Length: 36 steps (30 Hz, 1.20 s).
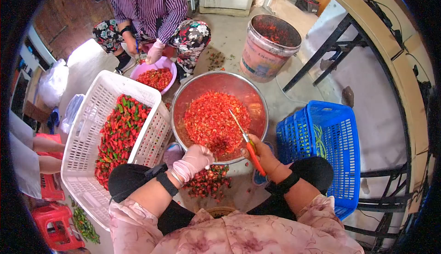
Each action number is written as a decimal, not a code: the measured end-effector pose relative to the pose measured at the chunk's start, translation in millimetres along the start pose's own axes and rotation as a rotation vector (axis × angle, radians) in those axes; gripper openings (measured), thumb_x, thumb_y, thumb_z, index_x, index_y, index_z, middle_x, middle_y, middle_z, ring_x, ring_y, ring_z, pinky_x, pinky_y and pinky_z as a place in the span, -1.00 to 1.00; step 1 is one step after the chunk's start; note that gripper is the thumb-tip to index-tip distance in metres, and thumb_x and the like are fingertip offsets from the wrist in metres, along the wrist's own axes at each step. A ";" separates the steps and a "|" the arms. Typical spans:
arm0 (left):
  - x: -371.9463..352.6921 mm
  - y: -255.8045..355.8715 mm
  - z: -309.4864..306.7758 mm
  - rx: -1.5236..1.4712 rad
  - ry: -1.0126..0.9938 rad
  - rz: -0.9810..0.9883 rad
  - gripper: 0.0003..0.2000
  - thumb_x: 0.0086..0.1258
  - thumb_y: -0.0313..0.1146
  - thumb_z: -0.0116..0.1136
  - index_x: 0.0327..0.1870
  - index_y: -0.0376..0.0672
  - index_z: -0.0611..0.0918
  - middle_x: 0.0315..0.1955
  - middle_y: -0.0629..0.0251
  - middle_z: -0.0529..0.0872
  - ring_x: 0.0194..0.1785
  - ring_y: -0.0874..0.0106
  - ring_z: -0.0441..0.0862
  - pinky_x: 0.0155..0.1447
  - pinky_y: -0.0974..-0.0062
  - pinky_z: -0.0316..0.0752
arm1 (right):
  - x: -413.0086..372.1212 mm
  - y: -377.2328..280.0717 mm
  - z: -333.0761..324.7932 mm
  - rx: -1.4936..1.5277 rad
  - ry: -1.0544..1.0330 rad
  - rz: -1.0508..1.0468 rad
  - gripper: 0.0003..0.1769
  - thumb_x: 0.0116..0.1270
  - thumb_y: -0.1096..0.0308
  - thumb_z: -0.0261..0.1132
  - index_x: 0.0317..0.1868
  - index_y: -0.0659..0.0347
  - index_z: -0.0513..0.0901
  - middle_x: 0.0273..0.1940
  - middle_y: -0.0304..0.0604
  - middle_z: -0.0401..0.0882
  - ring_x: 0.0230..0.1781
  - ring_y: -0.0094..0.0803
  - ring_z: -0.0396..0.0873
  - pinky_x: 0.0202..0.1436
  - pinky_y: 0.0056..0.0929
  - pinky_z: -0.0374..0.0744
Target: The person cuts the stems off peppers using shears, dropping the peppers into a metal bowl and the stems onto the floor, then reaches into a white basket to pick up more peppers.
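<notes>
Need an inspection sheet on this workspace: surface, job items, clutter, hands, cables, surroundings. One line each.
Surface: grey floor, littered with plant scraps in places.
Job items: metal bowl of chopped red peppers; white basket of whole red and green peppers; orange-handled scissors.
Clutter: red-and-green heap on the floor below the bowl; red stool at lower left.
Hands: right hand grips the scissors; gloved left hand at the bowl's near rim, grasp unclear.
Cables: pale cord on the floor, apparently.
Surroundings: co-worker behind a pink basin; stained bucket; blue crate at right.
</notes>
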<state>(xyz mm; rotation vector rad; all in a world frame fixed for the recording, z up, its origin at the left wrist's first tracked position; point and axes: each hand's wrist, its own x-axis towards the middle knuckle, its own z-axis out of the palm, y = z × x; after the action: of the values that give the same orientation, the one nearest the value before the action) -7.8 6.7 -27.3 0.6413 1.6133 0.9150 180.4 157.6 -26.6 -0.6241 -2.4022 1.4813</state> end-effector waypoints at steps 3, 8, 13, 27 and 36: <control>4.9 -27.0 4.1 0.312 -0.007 0.148 -0.94 0.09 -0.47 0.21 -0.50 -0.22 0.57 -0.68 0.33 0.52 -0.64 0.51 0.44 -0.50 0.58 0.39 | -2.6 -10.3 -4.2 0.029 -0.006 0.036 -0.46 0.22 0.33 0.23 0.17 0.26 0.26 -0.17 -0.33 0.34 -0.15 -0.60 0.30 -0.04 -0.63 0.36; 11.3 -17.7 -7.5 -0.459 -0.056 -0.304 -0.85 0.14 -0.36 0.17 -0.39 -0.27 0.55 -0.57 0.29 0.53 -0.56 0.46 0.46 -0.53 0.58 0.37 | -2.6 -32.4 -12.8 0.061 -0.032 0.117 -0.47 0.22 0.37 0.23 0.17 0.24 0.26 -0.22 -0.38 0.32 -0.19 -0.63 0.29 -0.08 -0.66 0.36; 43.5 -34.6 -17.2 -1.211 0.112 -0.231 -0.89 0.29 -0.50 -0.04 -0.22 -0.31 0.47 -0.49 0.17 0.52 -0.58 0.44 0.41 -0.55 0.59 0.41 | -8.8 -33.0 -8.6 0.198 -0.085 0.126 -0.52 0.17 0.33 0.28 0.08 0.24 0.34 -0.29 -0.33 0.36 -0.26 -0.57 0.32 -0.16 -0.58 0.39; 41.5 -5.6 -32.2 -1.531 0.237 -0.010 -0.88 0.36 -0.51 -0.16 -0.18 -0.28 0.45 -0.39 0.18 0.49 -0.45 0.39 0.43 -0.46 0.55 0.48 | -4.2 -38.9 -1.6 -0.306 -0.136 -0.316 -0.30 -0.03 0.15 0.41 0.07 0.26 0.31 -0.23 0.09 0.42 -0.21 0.00 0.42 -0.13 -0.24 0.42; 29.1 15.9 -19.7 -1.416 0.300 -0.077 -0.89 0.36 -0.41 -0.08 -0.23 -0.21 0.49 -0.36 0.28 0.54 -0.36 0.44 0.50 -0.46 0.50 0.47 | -9.3 -18.1 13.3 -0.213 -0.109 -0.282 -0.32 -0.04 0.14 0.42 0.07 0.18 0.35 -0.32 -0.03 0.50 -0.34 -0.13 0.54 -0.28 -0.28 0.50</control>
<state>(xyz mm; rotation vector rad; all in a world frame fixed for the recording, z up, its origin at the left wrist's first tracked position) -34.7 34.3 -28.5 -0.5628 0.8334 1.8056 178.9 135.6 -16.3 -0.2346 -2.6234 1.1828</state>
